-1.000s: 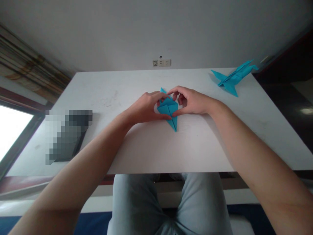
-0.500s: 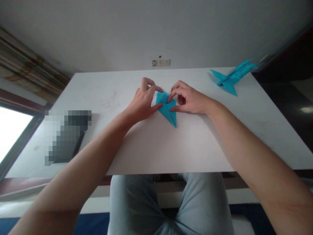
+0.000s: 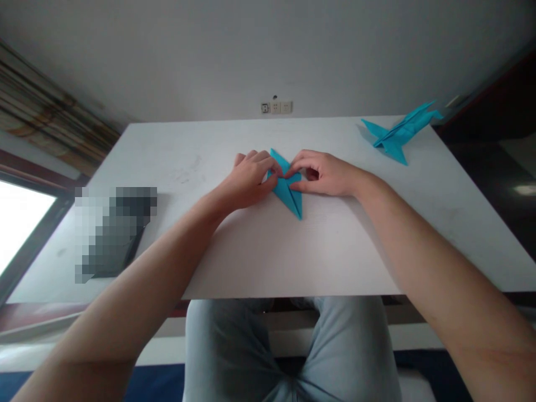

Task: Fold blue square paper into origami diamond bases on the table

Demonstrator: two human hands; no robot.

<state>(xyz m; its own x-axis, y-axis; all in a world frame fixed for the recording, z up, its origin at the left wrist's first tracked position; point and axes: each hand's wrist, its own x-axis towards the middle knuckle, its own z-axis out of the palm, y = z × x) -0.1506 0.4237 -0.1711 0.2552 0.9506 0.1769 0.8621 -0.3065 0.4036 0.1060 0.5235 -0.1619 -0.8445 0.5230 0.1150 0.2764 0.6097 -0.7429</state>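
A partly folded blue paper piece [image 3: 288,192] lies on the white table [image 3: 268,251], its long point aimed toward me. My left hand [image 3: 249,178] curls over its left side, fingertips pinching the paper's upper left edge. My right hand [image 3: 324,173] presses on the right side, thumb and forefinger pinched on the upper flap. The top of the paper is partly hidden under my fingers.
A finished blue paper model [image 3: 397,133] rests at the table's far right corner. A blurred dark object [image 3: 113,231] lies at the left near the table edge. A wall with sockets [image 3: 275,106] stands behind the table. My knees show below the front edge.
The wide flaps of the blue paper have been folded in, leaving a narrower shape. My left fingers, lifted half a second ago, have come back down onto the paper.
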